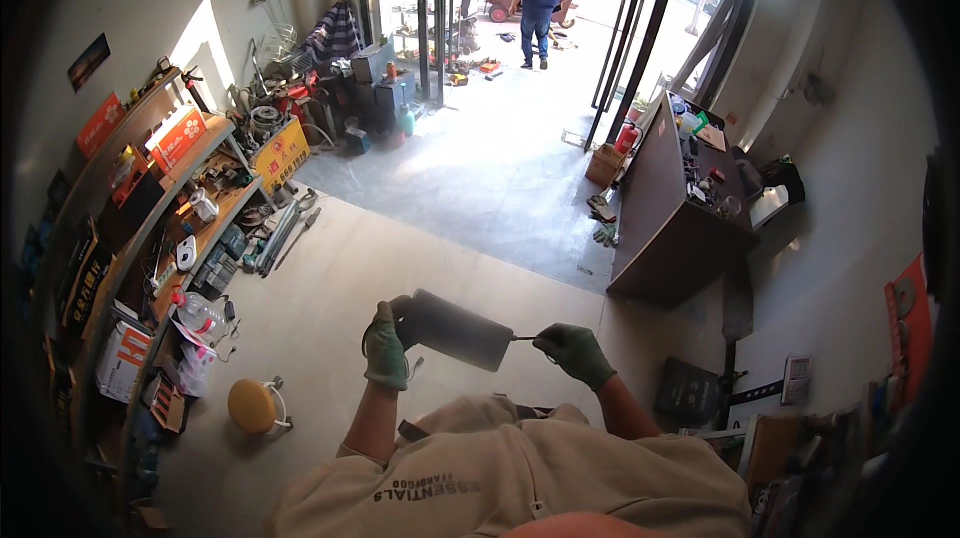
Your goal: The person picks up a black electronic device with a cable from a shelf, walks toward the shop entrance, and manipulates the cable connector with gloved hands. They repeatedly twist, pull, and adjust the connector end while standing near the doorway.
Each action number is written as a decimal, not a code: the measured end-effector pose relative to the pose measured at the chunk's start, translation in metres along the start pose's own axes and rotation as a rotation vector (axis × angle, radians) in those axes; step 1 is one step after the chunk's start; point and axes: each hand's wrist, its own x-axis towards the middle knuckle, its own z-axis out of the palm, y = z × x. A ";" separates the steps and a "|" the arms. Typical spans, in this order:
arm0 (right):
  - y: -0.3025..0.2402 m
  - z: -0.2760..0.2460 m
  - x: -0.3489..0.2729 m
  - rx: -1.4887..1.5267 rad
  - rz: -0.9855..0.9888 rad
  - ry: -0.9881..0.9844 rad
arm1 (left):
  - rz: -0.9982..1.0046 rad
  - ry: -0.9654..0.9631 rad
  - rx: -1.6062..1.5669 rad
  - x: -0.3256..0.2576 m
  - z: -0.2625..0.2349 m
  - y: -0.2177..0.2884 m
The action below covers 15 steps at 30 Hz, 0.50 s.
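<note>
My left hand [384,350], in a green and dark work glove, is closed on the left end of a flat black box with a cord [462,330]; it looks like a charger brick. The box is held tilted in front of my body, above the floor. From its right end a short dark cord [522,339] runs to my right hand [575,354], gloved alike, whose fingers are pinched on it. Below my left hand dangles a thin cable end [415,368]. Part of the box's left end is hidden by the glove.
Shelves [150,238] packed with tools and boxes line the left wall. A yellow round stool [254,406] stands near them. At right is a dark brown counter [660,228] with small items, and a black case [688,390] nearer. Two people, one in blue [541,0], stand outside the doorway.
</note>
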 end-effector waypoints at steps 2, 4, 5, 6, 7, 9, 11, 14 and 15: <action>-0.002 -0.004 0.001 -0.004 -0.009 0.017 | 0.062 0.089 0.001 0.004 -0.017 0.006; 0.000 -0.011 0.002 -0.065 -0.040 0.068 | 0.074 0.156 -0.053 0.007 -0.041 0.011; 0.004 -0.016 0.003 -0.080 -0.078 0.152 | 0.087 0.185 -0.085 0.008 -0.054 0.013; 0.009 -0.022 0.003 -0.098 -0.089 0.218 | 0.099 0.207 -0.156 0.009 -0.068 0.013; 0.015 -0.028 0.003 -0.128 -0.062 0.280 | 0.107 0.210 -0.220 0.010 -0.082 0.012; 0.030 -0.040 0.004 -0.077 -0.138 0.453 | 0.102 0.128 -0.434 0.013 -0.110 0.008; 0.049 -0.056 0.006 -0.117 -0.084 0.556 | 0.080 0.056 -0.606 0.016 -0.136 0.003; 0.079 -0.073 0.013 0.226 -0.036 0.721 | 0.071 0.036 -0.837 0.018 -0.167 0.003; 0.089 -0.079 0.014 0.286 -0.026 0.757 | 0.031 0.093 -0.940 0.017 -0.173 0.003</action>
